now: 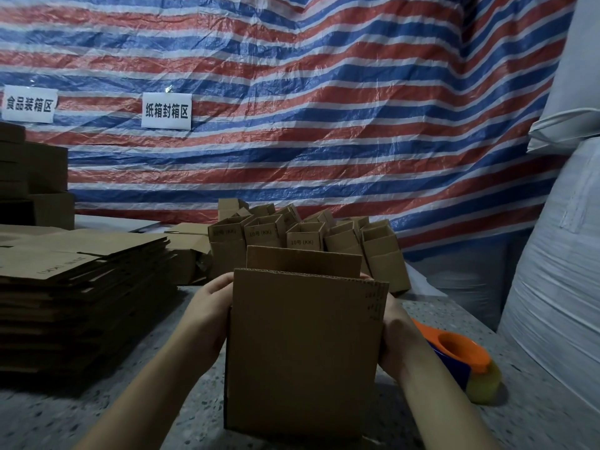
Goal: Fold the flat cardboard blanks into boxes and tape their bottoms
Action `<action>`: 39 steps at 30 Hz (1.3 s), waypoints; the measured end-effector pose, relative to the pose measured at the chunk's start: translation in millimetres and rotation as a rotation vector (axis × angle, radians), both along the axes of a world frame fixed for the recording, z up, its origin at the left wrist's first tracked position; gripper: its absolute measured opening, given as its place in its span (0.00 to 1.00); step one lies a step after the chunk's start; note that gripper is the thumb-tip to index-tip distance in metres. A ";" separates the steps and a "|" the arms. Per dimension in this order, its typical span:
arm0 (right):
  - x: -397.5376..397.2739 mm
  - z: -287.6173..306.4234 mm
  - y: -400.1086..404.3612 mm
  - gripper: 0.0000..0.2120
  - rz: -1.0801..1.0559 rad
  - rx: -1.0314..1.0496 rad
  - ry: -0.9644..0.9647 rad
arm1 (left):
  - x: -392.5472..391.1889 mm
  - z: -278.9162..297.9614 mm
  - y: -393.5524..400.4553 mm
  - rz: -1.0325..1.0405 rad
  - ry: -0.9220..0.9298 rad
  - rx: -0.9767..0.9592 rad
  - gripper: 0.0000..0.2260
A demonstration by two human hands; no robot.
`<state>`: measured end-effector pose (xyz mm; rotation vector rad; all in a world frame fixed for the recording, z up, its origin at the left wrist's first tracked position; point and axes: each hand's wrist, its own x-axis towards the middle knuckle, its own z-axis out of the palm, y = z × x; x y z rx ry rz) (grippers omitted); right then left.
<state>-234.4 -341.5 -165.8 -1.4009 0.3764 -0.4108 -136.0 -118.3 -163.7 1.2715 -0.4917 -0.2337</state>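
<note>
Leftmost, a stack of flat blanks [81, 280] lies on the desk [535, 417]; the left hand [207, 315] and right hand [401, 342] grasp an upright box [302, 349] by its sides, fingers curled round it; a tape dispenser [467, 362] sits right.

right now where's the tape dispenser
In the head view, the orange tape dispenser lies on the table at lower right, just behind the right hand.

matt corrugated cardboard box [305, 349]; speckled stone table [535, 414].
</note>
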 end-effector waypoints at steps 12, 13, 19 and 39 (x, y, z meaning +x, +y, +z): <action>-3.3 3.3 5.2 0.17 -0.020 0.015 0.002 | 2.5 2.4 18.6 -0.229 -0.273 0.160 0.56; -2.4 3.1 4.8 0.16 -0.015 0.017 -0.002 | 0.8 2.6 18.2 -0.208 -0.267 0.162 0.55; -6.5 -5.5 2.1 0.16 0.074 0.001 -0.114 | -4.6 1.3 5.5 -0.089 -0.137 0.107 0.31; -16.1 -3.6 0.8 0.44 0.258 -0.053 -0.265 | 16.8 20.0 6.3 -0.283 0.032 0.131 0.40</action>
